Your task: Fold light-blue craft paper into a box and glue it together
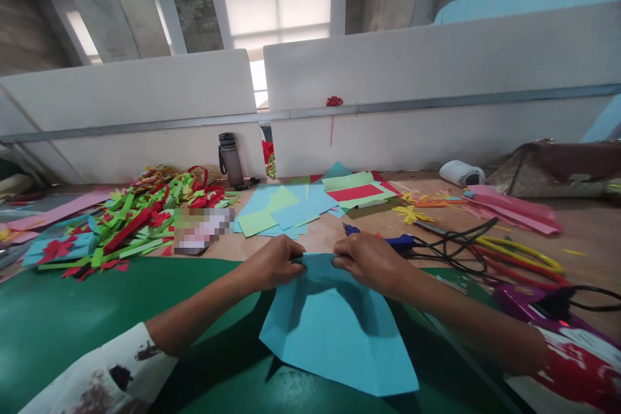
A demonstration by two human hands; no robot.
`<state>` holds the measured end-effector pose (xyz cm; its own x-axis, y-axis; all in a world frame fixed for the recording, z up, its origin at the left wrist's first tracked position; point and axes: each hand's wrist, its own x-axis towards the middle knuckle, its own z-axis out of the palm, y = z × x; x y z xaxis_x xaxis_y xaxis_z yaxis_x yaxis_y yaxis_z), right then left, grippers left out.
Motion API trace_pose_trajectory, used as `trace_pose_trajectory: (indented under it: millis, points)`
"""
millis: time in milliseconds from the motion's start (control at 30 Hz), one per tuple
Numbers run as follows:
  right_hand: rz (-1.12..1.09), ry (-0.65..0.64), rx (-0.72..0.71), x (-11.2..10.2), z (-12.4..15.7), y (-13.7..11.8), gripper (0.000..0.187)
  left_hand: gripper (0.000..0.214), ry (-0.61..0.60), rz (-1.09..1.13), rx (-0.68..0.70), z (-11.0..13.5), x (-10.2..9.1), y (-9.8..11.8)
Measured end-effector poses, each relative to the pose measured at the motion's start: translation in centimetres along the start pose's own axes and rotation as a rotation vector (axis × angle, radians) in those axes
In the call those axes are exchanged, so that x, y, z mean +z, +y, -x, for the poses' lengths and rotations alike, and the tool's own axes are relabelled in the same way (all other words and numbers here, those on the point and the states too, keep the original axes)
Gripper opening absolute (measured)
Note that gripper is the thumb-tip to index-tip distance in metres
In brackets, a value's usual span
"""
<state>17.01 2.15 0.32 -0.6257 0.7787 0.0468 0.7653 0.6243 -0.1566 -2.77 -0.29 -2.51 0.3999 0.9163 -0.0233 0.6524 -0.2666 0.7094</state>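
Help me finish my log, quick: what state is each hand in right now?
Left hand: closed, pinching the blue sheet at its far edge.
Right hand: closed, pinching the same edge.

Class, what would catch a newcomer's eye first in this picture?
First, the bright blue sheet, its far edge pinched between left hand and right hand, over the green mat. Next, the heap of green and red strips at left, then the yellow and red cords at right.
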Motion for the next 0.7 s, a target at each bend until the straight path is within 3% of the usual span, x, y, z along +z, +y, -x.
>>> trace_pose_trajectory:
  millis: [333,567,700]
  points:
    - [-0.022,-0.039,-0.089,-0.3,0.3,0.3,0.024,0.019,0.05,-0.271,0.03,1.2,-1.2,1.2]
    - [-0.242,0.004,-0.314,0.0,0.0,1.5,0.029,0.012,0.155,-0.366,-0.044,1.8,-1.3,2.5]
    - [-0.261,-0.011,-0.31,0.2,-0.1,1.6,0.028,0.013,0.169,-0.347,-0.063,1.8,-1.2,2.5]
